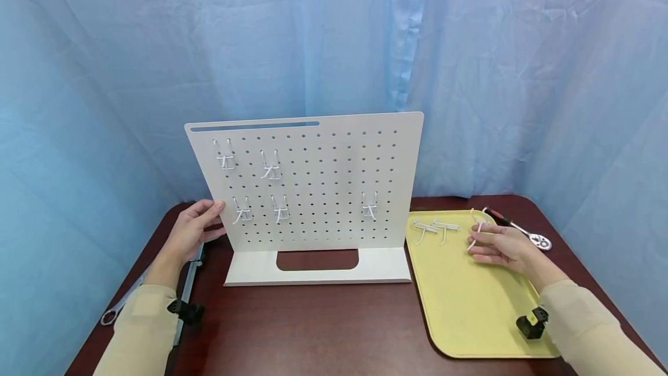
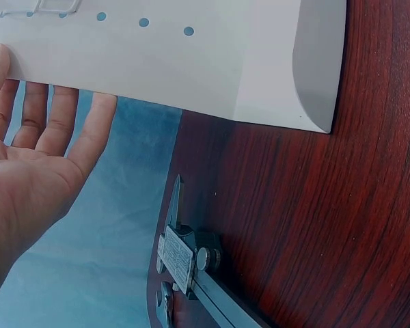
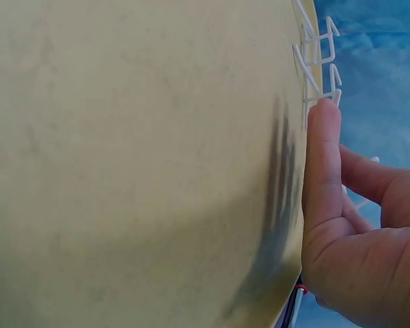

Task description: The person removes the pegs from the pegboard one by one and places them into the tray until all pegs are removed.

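A white pegboard (image 1: 365,122) stands upright on its base, with several white wire hooks (image 1: 282,212) hung in its holes. At the board's left edge my left hand (image 1: 193,228) pinches it, thumb on the front and fingers behind, as the left wrist view also shows. Over the far right of the yellow tray (image 1: 469,312), my right hand (image 1: 503,248) holds a white pegboard hook (image 1: 472,245) between thumb and fingers; the fingers hide part of it. Two more hooks (image 1: 445,227) lie to its left at the tray's far end.
Beyond the tray's right edge lies a ratchet wrench (image 1: 540,241) with a red and black handle. A digital caliper (image 2: 179,260) and a metal wrench (image 1: 108,317) lie on the table's left side, partly behind my left arm. Blue curtains (image 1: 334,33) enclose the table.
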Demonstrator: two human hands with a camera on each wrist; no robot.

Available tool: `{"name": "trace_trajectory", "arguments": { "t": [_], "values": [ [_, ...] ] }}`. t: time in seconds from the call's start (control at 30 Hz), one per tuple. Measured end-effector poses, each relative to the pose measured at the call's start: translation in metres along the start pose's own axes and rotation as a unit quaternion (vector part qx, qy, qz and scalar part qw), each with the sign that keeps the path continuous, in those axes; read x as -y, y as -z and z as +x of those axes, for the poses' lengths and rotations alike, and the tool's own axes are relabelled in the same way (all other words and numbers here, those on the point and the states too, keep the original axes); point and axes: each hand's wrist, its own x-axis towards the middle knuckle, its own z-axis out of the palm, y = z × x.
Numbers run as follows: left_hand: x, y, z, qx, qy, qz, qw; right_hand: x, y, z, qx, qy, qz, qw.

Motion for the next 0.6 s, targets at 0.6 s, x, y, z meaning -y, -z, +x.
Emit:
{"name": "trace_trajectory", "arguments": {
  "t": [0.6],
  "values": [
    [0.0002, 0.0007, -0.0003, -0.001, 0.000, -0.007, 1.0000, -0.0002, 0.0009, 0.0072, -0.024, -0.017, -0.034, 0.999]
  ]
}}
